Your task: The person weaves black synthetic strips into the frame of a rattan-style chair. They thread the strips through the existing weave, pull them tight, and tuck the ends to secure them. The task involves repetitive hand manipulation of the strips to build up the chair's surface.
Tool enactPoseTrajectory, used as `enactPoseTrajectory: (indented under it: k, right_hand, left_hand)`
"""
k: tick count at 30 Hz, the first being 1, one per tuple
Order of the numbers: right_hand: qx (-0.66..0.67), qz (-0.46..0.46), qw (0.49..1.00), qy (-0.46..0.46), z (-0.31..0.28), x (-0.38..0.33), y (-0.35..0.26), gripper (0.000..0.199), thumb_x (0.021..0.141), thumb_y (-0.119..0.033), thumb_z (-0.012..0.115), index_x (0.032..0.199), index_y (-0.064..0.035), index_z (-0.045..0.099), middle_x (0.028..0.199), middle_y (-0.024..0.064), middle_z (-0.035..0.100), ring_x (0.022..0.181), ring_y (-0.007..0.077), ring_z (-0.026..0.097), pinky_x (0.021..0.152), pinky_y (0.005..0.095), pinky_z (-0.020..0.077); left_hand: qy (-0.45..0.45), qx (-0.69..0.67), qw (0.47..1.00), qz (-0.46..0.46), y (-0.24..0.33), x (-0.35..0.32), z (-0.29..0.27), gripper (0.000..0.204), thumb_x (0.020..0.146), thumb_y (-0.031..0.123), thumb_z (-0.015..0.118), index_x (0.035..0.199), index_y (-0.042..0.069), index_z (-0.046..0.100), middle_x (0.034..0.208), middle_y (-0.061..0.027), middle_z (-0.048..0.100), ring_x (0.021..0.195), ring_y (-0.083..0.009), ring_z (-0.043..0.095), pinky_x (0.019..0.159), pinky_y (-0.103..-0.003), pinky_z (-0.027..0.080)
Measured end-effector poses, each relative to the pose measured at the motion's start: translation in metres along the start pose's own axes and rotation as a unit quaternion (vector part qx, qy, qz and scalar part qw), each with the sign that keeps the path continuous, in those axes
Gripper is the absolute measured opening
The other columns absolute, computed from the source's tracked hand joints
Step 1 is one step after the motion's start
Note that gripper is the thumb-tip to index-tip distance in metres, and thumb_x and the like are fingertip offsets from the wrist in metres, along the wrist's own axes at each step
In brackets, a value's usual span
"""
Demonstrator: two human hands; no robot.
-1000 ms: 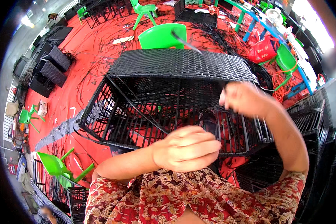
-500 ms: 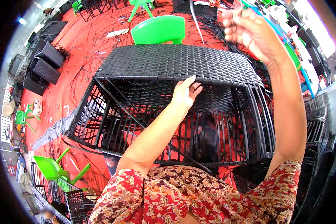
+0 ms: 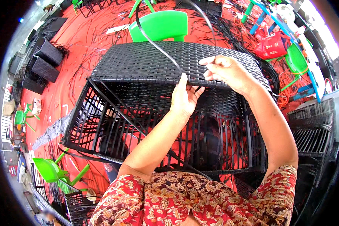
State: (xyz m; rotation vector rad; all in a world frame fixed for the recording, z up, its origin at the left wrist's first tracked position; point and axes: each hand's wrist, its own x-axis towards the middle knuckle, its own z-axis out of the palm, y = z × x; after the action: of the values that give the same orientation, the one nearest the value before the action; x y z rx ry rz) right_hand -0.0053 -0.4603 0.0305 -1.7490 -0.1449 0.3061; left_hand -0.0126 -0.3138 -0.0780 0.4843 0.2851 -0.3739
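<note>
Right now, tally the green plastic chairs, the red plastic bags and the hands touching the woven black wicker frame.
Green plastic chairs: 4
Red plastic bags: 1
Hands on the woven black wicker frame: 2, left hand and right hand
Total: 7

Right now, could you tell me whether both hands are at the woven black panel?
Yes, the left hand and right hand both touch the woven panel's near edge.

The black strand (image 3: 154,43) loops up past the left hand's (image 3: 184,100) fingertips and runs out of the top edge, so its end cannot be seen. Below the right hand's (image 3: 224,71) fingers, something dark sits inside the woven frame (image 3: 147,64), too hidden by bars to tell.
</note>
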Motion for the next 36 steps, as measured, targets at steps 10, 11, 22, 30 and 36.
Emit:
enactPoseTrajectory:
  k: [10,11,22,30,36]
  right_hand:
    - [0.073,-0.018,0.997,0.033,0.009,0.013,0.026,0.016,0.085,-0.008,0.057,0.099,0.0013,0.057,0.087,0.006,0.06,0.076,0.0118,0.06,0.071,0.0244,0.0508]
    - [0.078,-0.023,0.996,0.035,0.009,0.012,0.025,0.015,0.084,-0.007,0.058,0.097,0.001,0.058,0.087,0.0059,0.06,0.076,0.0118,0.06,0.071,0.0246,0.051]
    - [0.06,-0.055,0.995,0.064,0.013,0.012,0.033,0.011,0.084,-0.005,0.057,0.094,-0.0008,0.058,0.088,0.0036,0.06,0.078,0.0114,0.061,0.072,0.0242,0.05]
    - [-0.14,-0.142,0.978,0.054,0.021,0.008,0.023,0.01,0.079,-0.001,0.059,0.088,-0.0003,0.06,0.081,0.0027,0.057,0.074,0.0093,0.057,0.067,0.0231,0.0471]
    - [-0.159,-0.171,0.969,0.077,0.021,0.007,0.028,0.009,0.078,-0.003,0.06,0.086,-0.0004,0.06,0.078,0.0039,0.056,0.07,0.0102,0.057,0.064,0.0236,0.0461]
  left_hand:
    - [-0.047,-0.057,0.997,-0.008,-0.01,0.006,-0.006,0.042,0.087,0.048,0.048,0.106,0.01,0.052,0.103,-0.005,0.059,0.095,-0.0172,0.056,0.084,-0.035,0.044]
    - [-0.044,-0.063,0.997,-0.007,-0.01,0.006,-0.005,0.042,0.087,0.048,0.048,0.105,0.01,0.052,0.102,-0.0048,0.059,0.095,-0.0169,0.056,0.084,-0.035,0.044]
    - [-0.06,-0.059,0.996,0.01,-0.012,0.006,-0.007,0.037,0.087,0.046,0.049,0.103,0.014,0.054,0.096,-0.0012,0.06,0.089,-0.0152,0.055,0.082,-0.035,0.043]
    - [-0.059,-0.076,0.995,0.0,-0.009,0.006,-0.011,0.026,0.084,0.036,0.059,0.098,0.015,0.053,0.09,0.0006,0.06,0.083,-0.0137,0.058,0.072,-0.031,0.047]
    - [-0.062,-0.065,0.996,0.004,-0.01,0.006,-0.01,0.027,0.086,0.038,0.056,0.099,0.014,0.054,0.09,-0.0003,0.061,0.084,-0.0142,0.057,0.074,-0.032,0.047]
